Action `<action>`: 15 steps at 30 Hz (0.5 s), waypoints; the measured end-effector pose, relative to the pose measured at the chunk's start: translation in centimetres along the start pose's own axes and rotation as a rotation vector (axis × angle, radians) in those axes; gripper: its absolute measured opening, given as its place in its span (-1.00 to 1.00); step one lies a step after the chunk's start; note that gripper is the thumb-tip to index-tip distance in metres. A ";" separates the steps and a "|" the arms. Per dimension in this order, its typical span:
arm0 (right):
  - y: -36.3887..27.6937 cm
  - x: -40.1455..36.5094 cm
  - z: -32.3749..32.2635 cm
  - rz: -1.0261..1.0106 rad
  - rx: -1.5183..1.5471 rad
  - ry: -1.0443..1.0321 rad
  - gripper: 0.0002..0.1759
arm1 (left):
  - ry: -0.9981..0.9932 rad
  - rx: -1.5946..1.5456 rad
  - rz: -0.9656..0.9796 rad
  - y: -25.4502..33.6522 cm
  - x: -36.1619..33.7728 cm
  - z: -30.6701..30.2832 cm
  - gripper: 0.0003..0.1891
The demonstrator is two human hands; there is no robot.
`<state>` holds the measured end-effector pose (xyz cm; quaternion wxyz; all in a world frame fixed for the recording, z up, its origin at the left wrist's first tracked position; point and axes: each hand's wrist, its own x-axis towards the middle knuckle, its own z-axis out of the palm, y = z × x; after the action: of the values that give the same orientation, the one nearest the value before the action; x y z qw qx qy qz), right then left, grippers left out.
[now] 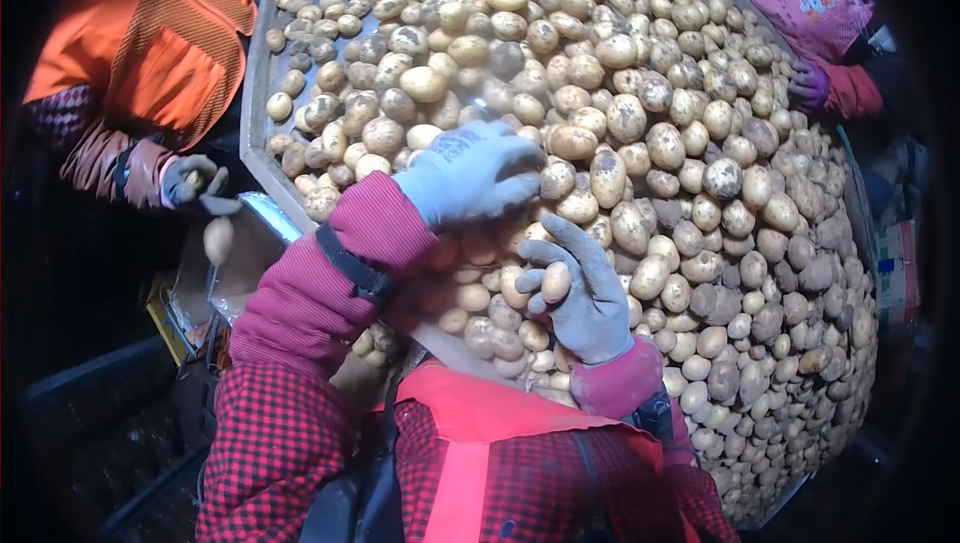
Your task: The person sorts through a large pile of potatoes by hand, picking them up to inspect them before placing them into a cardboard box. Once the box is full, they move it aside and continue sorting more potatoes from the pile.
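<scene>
My left hand (475, 171), in a pale blue-grey work glove, reaches across the heap of potatoes (630, 118). Its fingers curve to the right with the thumb apart, and nothing shows between them. Lower and to the right, my right hand (590, 305) is turned palm inward in a grey glove. Its thumb and some fingers close round a small potato (556, 283), while the index finger sticks out. Another potato (515, 287) lies by its fingertips. Smaller potatoes (490, 338) below my hands look hazy.
A metal-rimmed table (258, 133) bears the heap. At the left, a person in an orange vest (165, 58) has a gloved hand (195, 181) above a potato (218, 240) in mid-air. Another person's pink sleeve (850, 91) is at the right edge. Crates (110, 393) stand lower left.
</scene>
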<state>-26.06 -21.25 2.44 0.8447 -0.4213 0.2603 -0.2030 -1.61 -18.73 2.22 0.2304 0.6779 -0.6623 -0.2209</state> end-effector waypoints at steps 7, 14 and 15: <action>0.3 0.0 -0.4 -0.038 -0.089 -0.027 -0.36 | -0.107 -0.124 -0.182 1.0 -3.2 -0.6 -0.32; 0.8 0.0 -0.6 -0.042 -0.113 -0.017 -0.33 | -0.154 -0.015 -0.312 0.6 1.0 0.8 -0.33; 0.8 0.0 -0.4 -0.048 -0.119 -0.016 -0.33 | -0.128 -0.076 -0.288 1.3 0.3 0.0 -0.37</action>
<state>-26.22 -21.06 1.55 0.8153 -0.4783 0.2549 -0.2038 -2.66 -19.08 3.03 0.1792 0.7413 -0.5625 -0.3193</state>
